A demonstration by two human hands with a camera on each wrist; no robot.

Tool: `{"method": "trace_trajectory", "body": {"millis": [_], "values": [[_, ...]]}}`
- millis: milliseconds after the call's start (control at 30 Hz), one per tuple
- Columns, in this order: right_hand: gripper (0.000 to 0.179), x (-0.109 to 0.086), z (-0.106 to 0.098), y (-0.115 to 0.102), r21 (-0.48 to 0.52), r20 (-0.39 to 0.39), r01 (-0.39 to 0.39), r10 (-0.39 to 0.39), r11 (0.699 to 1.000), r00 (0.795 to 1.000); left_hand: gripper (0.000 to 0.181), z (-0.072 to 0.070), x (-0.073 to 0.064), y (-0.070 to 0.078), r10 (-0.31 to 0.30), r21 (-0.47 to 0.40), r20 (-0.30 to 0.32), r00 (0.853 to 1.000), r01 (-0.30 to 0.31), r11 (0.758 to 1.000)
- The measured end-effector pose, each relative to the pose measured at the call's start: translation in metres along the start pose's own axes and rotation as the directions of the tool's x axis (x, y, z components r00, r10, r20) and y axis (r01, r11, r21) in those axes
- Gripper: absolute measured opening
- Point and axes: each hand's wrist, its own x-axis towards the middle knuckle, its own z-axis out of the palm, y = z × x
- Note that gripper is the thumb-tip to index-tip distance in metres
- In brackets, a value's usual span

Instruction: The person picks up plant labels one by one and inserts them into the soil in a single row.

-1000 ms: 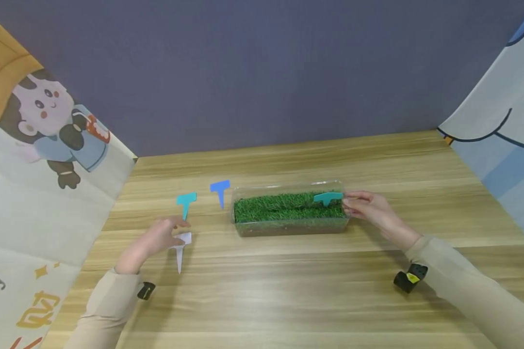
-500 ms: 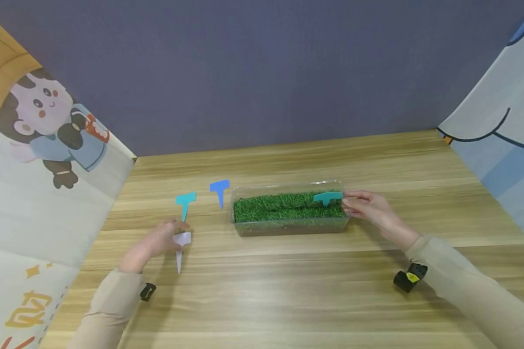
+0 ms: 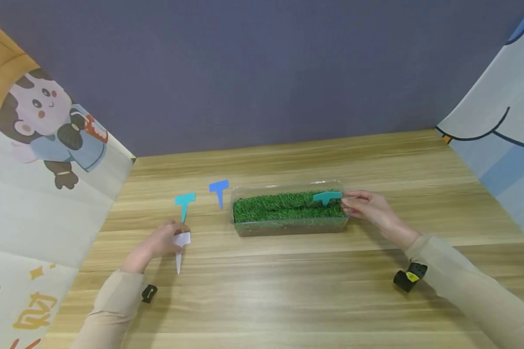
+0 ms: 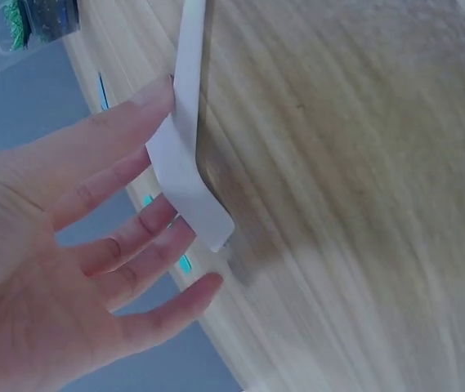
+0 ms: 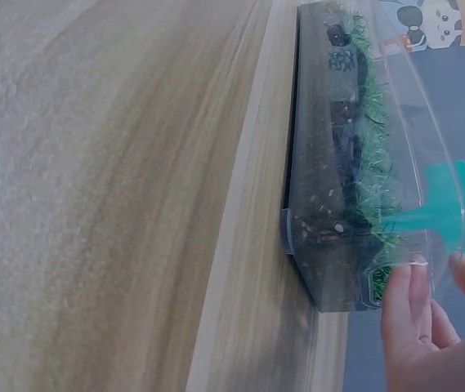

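Pinches a white marker (image 3: 182, 239) between the thumb and curled fingers of the left hand (image 3: 159, 241), at the left of the wood-grained bench (image 3: 266, 286), with the narrow stem pointing to the near side. Hard to tell: lifted clear of the wood or touching it. Grips, with the fingers of the right hand (image 3: 371, 208), the right end of a long clear container (image 3: 292, 228), well to the right of the white marker.

See, inside the container, green grass (image 3: 266, 203) and, stem down in it at the right end, a teal marker (image 3: 325, 197) just beside the right fingers. Note also, lying flat just beyond the left hand, a turquoise marker (image 3: 185, 199) and, farther right, near the container's left end, a blue marker (image 3: 219, 186). Wears beige sleeves (image 3: 118, 293) before a dark far wall (image 3: 262, 82), with a cartoon panel (image 3: 61, 131) at left.
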Motion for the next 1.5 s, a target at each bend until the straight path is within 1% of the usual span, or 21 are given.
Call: {"method": "trace_trajectory", "body": {"millis": [67, 133, 233, 367, 467, 600, 700, 867, 1067, 1167, 1267, 1500], "values": [[0.058, 0.000, 0.000, 0.000, 0.009, 0.007, 0.007, -0.007, 1.000, 1.000, 0.049, 0.000, 0.001, -0.001, -0.006, -0.010, -0.002, 1.000, 0.006, 1.000], [0.055, -0.001, 0.001, -0.001, 0.023, 0.005, 0.011, -0.011, 1.000, 1.000, 0.048, 0.000, 0.002, -0.003, 0.000, -0.017, -0.006, 1.000, 0.000, 1.000], [0.059, -0.007, 0.005, -0.011, -0.015, 0.020, 0.023, -0.022, 1.000, 1.000, 0.046, -0.001, 0.003, -0.005, 0.017, -0.028, -0.009, 1.000, -0.017, 0.999], [0.062, -0.009, 0.007, -0.015, -0.054, 0.001, 0.006, -0.006, 0.999, 1.000, 0.041, -0.003, 0.005, -0.007, 0.032, -0.042, -0.008, 0.999, -0.032, 0.999], [0.064, -0.002, 0.002, -0.004, -0.027, -0.024, -0.025, 0.025, 0.999, 0.999, 0.034, -0.005, 0.007, -0.007, 0.021, -0.053, 0.001, 1.000, -0.021, 0.998], [0.071, 0.012, -0.008, 0.018, 0.018, -0.049, -0.056, 0.057, 0.998, 0.997, 0.027, -0.007, 0.008, -0.007, -0.015, -0.057, 0.020, 1.000, 0.016, 0.998], [0.079, 0.019, -0.012, 0.027, 0.024, -0.057, -0.057, 0.058, 0.998, 0.997, 0.025, -0.009, 0.008, -0.007, -0.021, -0.054, 0.028, 0.999, 0.022, 0.998], [0.087, 0.021, -0.012, 0.028, 0.013, -0.073, -0.080, 0.081, 0.997, 0.994, 0.019, -0.011, 0.008, -0.009, 0.019, -0.076, 0.021, 1.000, -0.017, 0.997], [0.087, 0.019, -0.012, 0.027, 0.000, -0.073, -0.081, 0.081, 0.997, 0.994, 0.013, -0.017, 0.008, -0.012, 0.080, -0.110, 0.006, 0.997, -0.078, 0.991], [0.087, 0.020, -0.013, 0.028, -0.001, -0.075, -0.079, 0.079, 0.997, 0.994, 0.012, -0.020, 0.009, -0.015, 0.081, -0.144, 0.004, 0.997, -0.079, 0.986], [0.089, 0.020, -0.013, 0.028, -0.001, -0.073, -0.081, 0.081, 0.997, 0.994, 0.013, -0.023, 0.009, -0.017, 0.067, -0.191, 0.007, 0.998, -0.065, 0.979], [0.086, 0.019, -0.013, 0.028, 0.014, -0.061, -0.069, 0.070, 0.998, 0.996, 0.021, -0.027, 0.008, -0.014, 0.049, -0.321, 0.024, 0.999, -0.039, 0.946]]}}
